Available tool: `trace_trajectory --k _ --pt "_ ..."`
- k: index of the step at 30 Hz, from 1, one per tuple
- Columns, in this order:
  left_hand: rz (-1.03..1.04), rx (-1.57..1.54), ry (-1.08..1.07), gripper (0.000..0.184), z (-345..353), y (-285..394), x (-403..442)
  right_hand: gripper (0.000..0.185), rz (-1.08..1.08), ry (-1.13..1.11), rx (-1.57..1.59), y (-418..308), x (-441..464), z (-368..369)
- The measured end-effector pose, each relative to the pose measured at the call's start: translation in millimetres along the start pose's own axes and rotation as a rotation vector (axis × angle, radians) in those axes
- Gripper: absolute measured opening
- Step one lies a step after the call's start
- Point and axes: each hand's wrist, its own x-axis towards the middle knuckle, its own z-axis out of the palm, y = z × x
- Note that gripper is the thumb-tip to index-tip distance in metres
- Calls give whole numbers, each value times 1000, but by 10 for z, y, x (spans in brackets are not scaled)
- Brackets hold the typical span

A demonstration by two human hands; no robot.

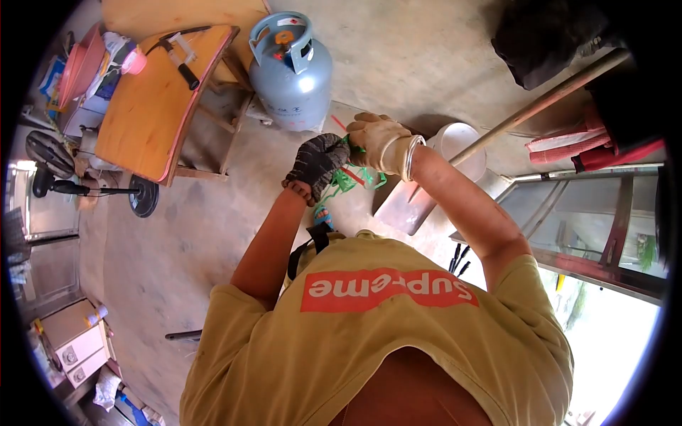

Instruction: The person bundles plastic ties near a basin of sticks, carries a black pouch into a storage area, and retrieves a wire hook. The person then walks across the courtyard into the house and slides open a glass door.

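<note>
At twelve o'clock from your chest, the green string (pixel 346 182) hangs in a messy bunch between your two hands. Your left hand (pixel 318 160) is on its nine o'clock side and your right hand (pixel 380 142) is on its three o'clock side. The hands are very close, almost touching, and the string looks about as near to one as to the other.

Loose bits go down to seven o'clock by your left wrist, and to five o'clock under your right hand. The bunch has no one clear long way. The red strip (pixel 353 176) is straighter. It slants from eleven o'clock to five o'clock through the gap. You can't see if it is all one bit.

Your left hand, in the dark glove, is curled up tight and looks like it has hold of the string. Your right hand, in the pale glove, has bent fingers. Its tips are hidden, so I can't tell how far open it is or what it grips.

The gas tank (pixel 295 85) stands near, at eleven o'clock from your hands. The bucket (pixel 474 136) is at three o'clock, past your right hand. The desk (pixel 142 135), with the hammer (pixel 186 71) on it, is at nine to ten o'clock.
</note>
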Motion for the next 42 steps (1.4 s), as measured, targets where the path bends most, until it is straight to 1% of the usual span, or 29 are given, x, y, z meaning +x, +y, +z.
trace_trajectory --k 2,5,7,8,10,11,13,14,15,17,18,19,21,23,25,26,27,29,30,31,33,35,36,37,38,39,40,41,42 --pt "5 -59 32 22 20 -11 52 25 12 23 16 28 12 40" --pt "-39 -46 76 20 25 29 105 26 39 72 -83 48 68 95" --pt "-123 -149 70 17 18 61 119 22 173 -113 -295 7 134 105" --pt "-126 -150 67 17 29 52 138 22 175 -116 -293 -13 154 107" --pt "50 -12 168 13 55 17 200 22 263 -216 -337 -38 188 103" --pt "48 -13 169 13 31 -6 236 22 262 -219 -337 -26 202 102" --pt "284 285 208 11 -68 -43 295 23 388 -190 -128 22 206 99" --pt "343 353 223 13 -135 -38 310 23 316 -84 -19 88 157 109" --pt "341 352 224 13 -178 -47 323 23 315 -87 -20 118 128 96" --pt "279 309 206 13 -222 -49 344 23 308 38 204 145 85 23" --pt "102 72 127 14 -235 -47 316 23 346 42 278 155 78 -6" --pt "104 72 126 14 -234 -8 285 23 346 45 277 154 88 -20" --pt "-74 -85 122 14 -213 65 265 24 417 98 379 166 105 -42" --pt "-47 -36 108 15 -235 -44 319 24 430 118 399 182 129 -40" --pt "-86 -307 205 16 -260 -39 342 24 440 142 414 215 138 -36" --pt "-159 -144 280 18 -358 24 346 24 464 141 444 229 142 -34" --pt "-229 -192 380 21 -411 89 341 25 487 140 475 249 143 -28" --pt "-218 -209 554 20 -508 142 401 24 502 153 475 294 171 -11" --pt "-135 -213 487 26 -570 132 379 25 528 135 484 306 190 -9" --pt "-127 -213 488 26 -552 179 336 25 552 115 495 304 203 -14" --pt "131 -88 153 36 -461 325 270 23 526 139 469 275 270 -13" --pt "229 -138 -40 42 -327 301 306 22 382 168 348 262 337 38" --pt "236 -139 -38 42 -290 218 377 20 350 127 307 231 375 12" --pt "191 -125 -39 38 -254 163 455 20 348 131 298 212 396 10" --pt "149 -112 -44 34 -246 119 525 20 271 177 280 201 409 22" --pt "161 -114 -47 34 -285 72 554 20 194 222 261 198 419 42" --pt "89 16 -77 28 -364 88 534 15 85 388 329 210 444 67" --pt "29 150 -109 24 -432 115 525 15 126 308 420 185 457 -31" --pt "108 169 -73 19 -444 25 549 15 119 276 553 234 476 -26"
